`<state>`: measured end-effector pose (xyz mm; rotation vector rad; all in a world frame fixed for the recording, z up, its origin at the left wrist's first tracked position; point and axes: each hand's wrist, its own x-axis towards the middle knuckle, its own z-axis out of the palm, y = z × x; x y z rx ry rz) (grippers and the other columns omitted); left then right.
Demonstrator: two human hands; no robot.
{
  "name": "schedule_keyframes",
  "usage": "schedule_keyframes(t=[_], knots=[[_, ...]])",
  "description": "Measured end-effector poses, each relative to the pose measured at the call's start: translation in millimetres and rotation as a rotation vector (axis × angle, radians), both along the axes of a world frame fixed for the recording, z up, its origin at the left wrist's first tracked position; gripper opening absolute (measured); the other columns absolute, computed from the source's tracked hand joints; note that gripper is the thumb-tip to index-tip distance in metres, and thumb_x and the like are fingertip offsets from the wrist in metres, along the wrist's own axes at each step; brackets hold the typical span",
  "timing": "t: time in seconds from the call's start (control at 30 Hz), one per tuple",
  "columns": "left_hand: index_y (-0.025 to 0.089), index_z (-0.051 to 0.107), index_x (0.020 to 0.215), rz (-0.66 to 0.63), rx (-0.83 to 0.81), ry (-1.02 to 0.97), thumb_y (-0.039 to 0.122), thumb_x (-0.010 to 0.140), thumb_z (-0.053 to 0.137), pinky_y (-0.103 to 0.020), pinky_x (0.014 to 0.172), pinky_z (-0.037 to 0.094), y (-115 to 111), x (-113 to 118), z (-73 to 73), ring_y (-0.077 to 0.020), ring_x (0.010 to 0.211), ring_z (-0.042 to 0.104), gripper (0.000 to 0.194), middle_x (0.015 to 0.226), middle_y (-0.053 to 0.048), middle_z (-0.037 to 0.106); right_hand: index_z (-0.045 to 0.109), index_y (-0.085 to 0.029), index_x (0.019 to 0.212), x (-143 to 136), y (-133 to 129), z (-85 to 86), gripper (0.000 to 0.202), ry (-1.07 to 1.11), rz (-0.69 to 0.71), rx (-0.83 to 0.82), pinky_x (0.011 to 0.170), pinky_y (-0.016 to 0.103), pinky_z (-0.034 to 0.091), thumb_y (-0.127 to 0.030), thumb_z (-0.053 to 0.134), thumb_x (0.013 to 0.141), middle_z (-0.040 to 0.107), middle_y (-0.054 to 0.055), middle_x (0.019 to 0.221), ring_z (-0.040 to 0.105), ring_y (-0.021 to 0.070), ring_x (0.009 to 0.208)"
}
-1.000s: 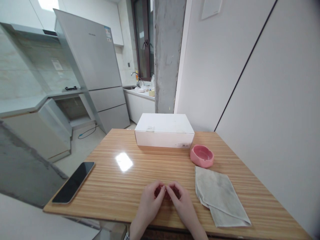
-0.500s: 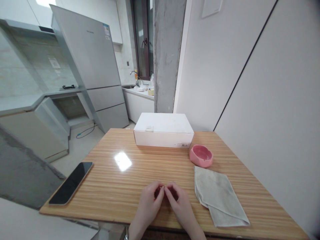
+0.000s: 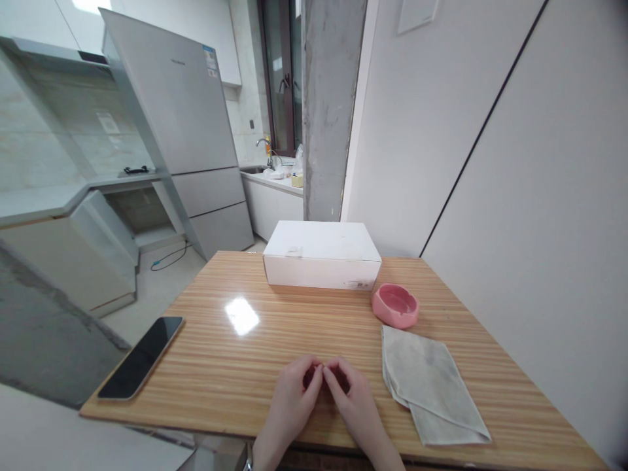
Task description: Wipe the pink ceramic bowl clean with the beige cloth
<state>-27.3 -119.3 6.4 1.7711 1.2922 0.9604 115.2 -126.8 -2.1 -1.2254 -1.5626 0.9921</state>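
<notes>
Right of hands (image 3: 356,399), near: folded gray cloth (image 3: 432,383).

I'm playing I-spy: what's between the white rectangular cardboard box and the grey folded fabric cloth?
A pink, shallow, thick-walled dish sits between the white box and the grey cloth; the head view shows it.

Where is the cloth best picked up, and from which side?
I'd pinch the cloth at its left edge, coming from the left and slightly above: it lies flat, folded layers show at that edge, and the right hand is on that side.
</notes>
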Motion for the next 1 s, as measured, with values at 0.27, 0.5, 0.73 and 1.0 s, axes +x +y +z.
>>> schedule_keyframes(t=[0.27, 0.5, 0.73, 1.0], knots=[[0.02, 0.068, 0.089, 0.006, 0.002, -0.011, 0.031, 0.093, 0.047, -0.026, 0.069, 0.041, 1.1, -0.1, 1.8, -0.0165, 0.075, 0.062, 0.025, 0.081, -0.003, 0.07, 0.064, -0.02, 0.086, -0.1, 0.7, 1.1, 0.026, 0.002, 0.01, -0.003, 0.072, 0.029, 0.047, -0.039, 0.049, 0.094, 0.071, 0.005, 0.085, 0.066, 0.0198, 0.077], [0.02, 0.068, 0.088, 0.005, 0.004, 0.007, 0.031, 0.093, 0.046, -0.026, 0.069, 0.041, 0.9, -0.2, -0.6, -0.0166, 0.075, 0.062, 0.024, 0.081, -0.003, 0.07, 0.063, -0.021, 0.083, 0.1, 0.0, -0.7, 0.025, -0.02, -0.002, 0.003, 0.072, 0.029, 0.047, -0.039, 0.049, 0.094, 0.07, 0.004, 0.081, 0.065, 0.02, 0.076], [0.02, 0.067, 0.087, 0.002, -0.001, 0.009, 0.032, 0.093, 0.046, -0.026, 0.07, 0.042, 0.2, -0.3, 0.2, -0.0165, 0.075, 0.062, 0.025, 0.08, -0.002, 0.069, 0.064, -0.021, 0.084, -0.8, -0.3, -0.8, 0.025, -0.008, -0.001, 0.003, 0.071, 0.028, 0.047, -0.038, 0.049, 0.094, 0.07, 0.004, 0.082, 0.065, 0.0192, 0.076], [0.02, 0.067, 0.087, 0.007, 0.009, 0.001, 0.032, 0.093, 0.045, -0.025, 0.069, 0.042, 0.4, -0.2, 0.5, -0.0164, 0.074, 0.062, 0.025, 0.08, -0.002, 0.07, 0.064, -0.021, 0.082, -0.2, 0.0, 1.1, 0.025, -0.03, -0.014, 0.014, 0.071, 0.028, 0.047, -0.038, 0.049, 0.094, 0.071, 0.004, 0.081, 0.065, 0.0188, 0.075]])
